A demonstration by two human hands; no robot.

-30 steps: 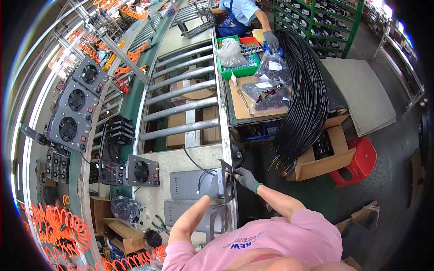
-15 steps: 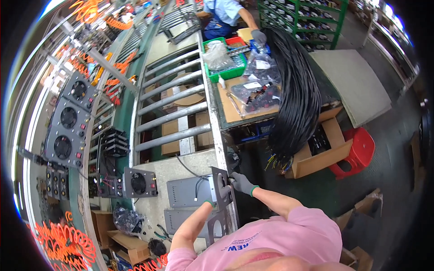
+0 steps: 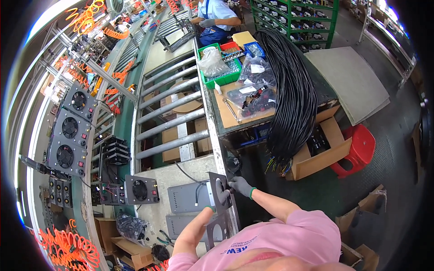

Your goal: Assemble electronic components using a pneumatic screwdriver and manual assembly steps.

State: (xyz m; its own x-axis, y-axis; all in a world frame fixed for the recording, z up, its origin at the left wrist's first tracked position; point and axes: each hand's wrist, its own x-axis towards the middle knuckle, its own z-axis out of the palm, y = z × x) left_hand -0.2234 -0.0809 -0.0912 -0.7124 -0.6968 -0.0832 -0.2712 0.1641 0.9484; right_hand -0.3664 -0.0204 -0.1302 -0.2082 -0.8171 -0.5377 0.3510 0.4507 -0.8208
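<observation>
Handling a grey, round-holed metal panel at the counter.
Panel stands upright near the counter's right edge; right hand, gloved, has fingers bent against it; left hand is mostly hidden behind; neither grip is confirmable. Green plastic bin holds a crinkled bag and small hardware; cardboard box, black parts.

Bright glare streaks the bowed left edge.

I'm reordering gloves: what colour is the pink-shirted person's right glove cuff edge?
Green cuff edge on a grey right glove; best in the head view.
</observation>
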